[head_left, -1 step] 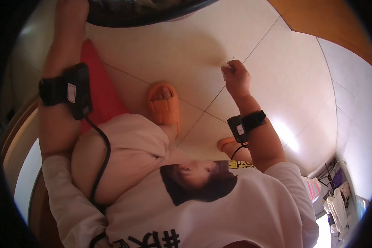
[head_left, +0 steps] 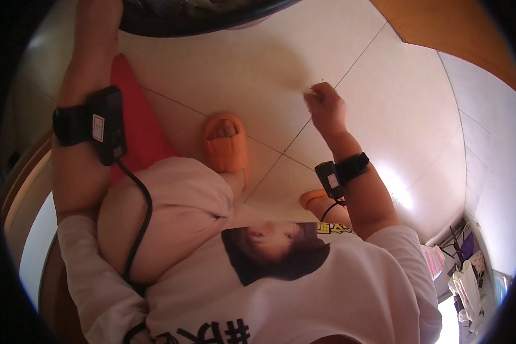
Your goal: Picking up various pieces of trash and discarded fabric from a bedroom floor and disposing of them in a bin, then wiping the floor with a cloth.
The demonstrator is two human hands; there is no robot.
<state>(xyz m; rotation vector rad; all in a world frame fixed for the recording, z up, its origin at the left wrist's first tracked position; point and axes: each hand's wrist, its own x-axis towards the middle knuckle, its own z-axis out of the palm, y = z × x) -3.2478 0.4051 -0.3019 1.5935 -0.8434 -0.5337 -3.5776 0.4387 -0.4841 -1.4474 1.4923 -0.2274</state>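
Observation:
My right hand (head_left: 328, 112) is raised above the tiled floor, its fingers closed in a pinch. Something small and whitish (head_left: 310, 93) shows at the fingertips, too blurred to make out. My left arm (head_left: 77, 74) stretches up along the left side to the upper edge, beside a large round black-rimmed container (head_left: 212, 27). Only the wrist part of my left hand (head_left: 100, 12) shows there; the fingers are cut off by the frame. Dark contents lie inside the container, most of which is out of the picture.
A red object (head_left: 139, 117) stands beside my left forearm. My feet wear orange slippers (head_left: 226, 149). Black devices with cables are strapped to both forearms. An orange-brown wooden surface (head_left: 441, 26) fills the upper right corner. Clothes and other items (head_left: 467, 281) lie at the lower right.
My right hand has shifted very slightly to the left, its fingertips now more blurred. The left arm stays nearly in place.

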